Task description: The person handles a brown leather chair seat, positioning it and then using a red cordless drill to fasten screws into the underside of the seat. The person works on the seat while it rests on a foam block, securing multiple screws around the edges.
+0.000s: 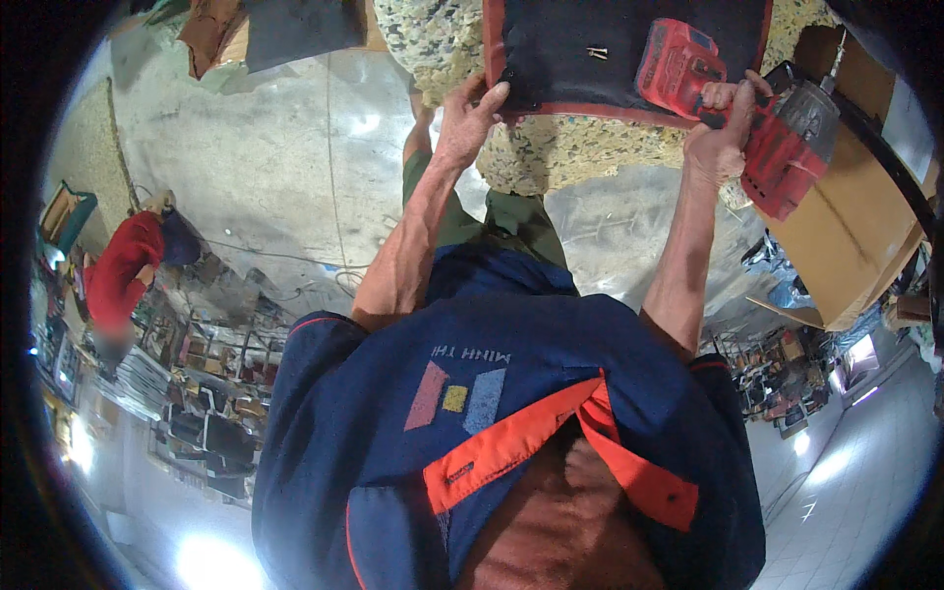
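My right hand is wrapped round the handle of a red cordless drill. Its thin bit points away from me at the far right, and its red battery end hangs over a black padded panel with red edging. The near left corner of that panel is gripped by my left hand, with the thumb bent over the edge. Two small screws lie loose on the black surface. Beneath the panel is a speckled foam pad, which sticks out on the near and left sides.
A brown cardboard box stands to the right, beside a dark curved bar. Dark and brown sheets lie at the far left. Another person in a red top bends at the left, near cluttered parts and a cable on the concrete floor.
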A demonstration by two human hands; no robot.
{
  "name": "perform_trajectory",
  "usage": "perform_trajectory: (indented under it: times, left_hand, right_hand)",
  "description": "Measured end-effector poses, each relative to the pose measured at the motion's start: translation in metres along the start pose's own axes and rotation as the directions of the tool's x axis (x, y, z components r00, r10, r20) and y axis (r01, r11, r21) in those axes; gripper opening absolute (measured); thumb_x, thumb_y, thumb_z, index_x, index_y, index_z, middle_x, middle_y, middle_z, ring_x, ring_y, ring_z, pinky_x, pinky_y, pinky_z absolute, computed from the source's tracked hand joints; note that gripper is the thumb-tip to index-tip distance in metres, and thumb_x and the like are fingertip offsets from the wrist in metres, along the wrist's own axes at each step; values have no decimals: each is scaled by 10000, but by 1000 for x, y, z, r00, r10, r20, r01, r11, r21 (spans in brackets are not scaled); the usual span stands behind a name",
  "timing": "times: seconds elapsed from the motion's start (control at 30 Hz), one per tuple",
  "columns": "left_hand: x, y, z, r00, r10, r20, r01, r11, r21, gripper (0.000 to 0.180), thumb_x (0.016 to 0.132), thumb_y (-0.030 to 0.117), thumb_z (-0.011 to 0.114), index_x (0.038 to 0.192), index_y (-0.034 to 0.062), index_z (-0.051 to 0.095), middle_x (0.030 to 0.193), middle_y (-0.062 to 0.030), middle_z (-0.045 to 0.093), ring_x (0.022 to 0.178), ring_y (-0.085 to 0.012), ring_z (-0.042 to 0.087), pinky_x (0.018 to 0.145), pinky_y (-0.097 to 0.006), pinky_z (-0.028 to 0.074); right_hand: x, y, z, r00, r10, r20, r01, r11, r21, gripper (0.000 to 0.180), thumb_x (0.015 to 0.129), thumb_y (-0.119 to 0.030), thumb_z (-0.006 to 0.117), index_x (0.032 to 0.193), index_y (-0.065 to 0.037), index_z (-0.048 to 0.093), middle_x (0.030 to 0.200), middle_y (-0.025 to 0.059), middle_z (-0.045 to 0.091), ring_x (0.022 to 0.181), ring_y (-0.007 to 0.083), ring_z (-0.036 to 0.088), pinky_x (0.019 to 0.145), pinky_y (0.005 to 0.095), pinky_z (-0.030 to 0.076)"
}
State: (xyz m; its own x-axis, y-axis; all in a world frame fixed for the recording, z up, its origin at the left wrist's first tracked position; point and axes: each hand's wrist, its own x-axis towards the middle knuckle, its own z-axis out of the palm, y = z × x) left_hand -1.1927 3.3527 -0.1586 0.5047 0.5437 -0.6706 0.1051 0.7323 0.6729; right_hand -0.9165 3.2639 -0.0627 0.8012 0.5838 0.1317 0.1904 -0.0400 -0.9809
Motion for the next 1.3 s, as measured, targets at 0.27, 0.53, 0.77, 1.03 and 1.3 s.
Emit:
perform_trajectory:
  times: [0.27,0.53,0.77,1.03,1.3]
  left_hand:
    - [0,-19,27,996,47,-80,-44,999,30,451,976,257,696,1268,-73,601,992,-95,695,822,-137,660,677,-302,539]
    - [1,-18,26,999,24,30,-20,994,-108,403,988,221,675,1239,-83,591,946,-133,707,722,-177,696,640,-315,557]
    - [-4,-15,28,998,59,-25,-61,994,-93,403,988,225,676,1235,-82,594,961,-133,707,753,-183,707,648,-318,564]
    - [2,-23,23,999,44,-13,-45,996,-72,441,956,273,728,1217,-66,621,940,-103,689,728,-143,674,608,-285,521]
    - [6,-29,21,997,71,-18,-73,994,-77,429,953,264,727,1221,-58,636,880,-51,661,674,-111,619,584,-276,494]
  right_hand:
    - [-66,-52,-24,986,131,104,-111,977,-180,204,1051,-186,476,1162,-22,528,733,7,405,687,128,388,688,322,370]
    - [-189,-112,-5,835,549,-36,-520,767,-374,250,1015,-143,593,1242,-43,563,751,-2,558,691,94,532,663,265,472]
    - [-249,-72,5,620,773,-134,-738,517,-433,300,955,-272,733,1157,-58,673,846,-1,608,736,108,567,647,289,474]
    - [-258,-47,10,645,756,-114,-700,523,-486,239,936,-265,761,991,-76,625,822,-1,580,711,100,546,609,281,458]
    - [-247,-45,22,672,730,-126,-696,564,-444,199,938,-199,756,978,-64,616,786,-14,568,644,73,528,555,263,450]
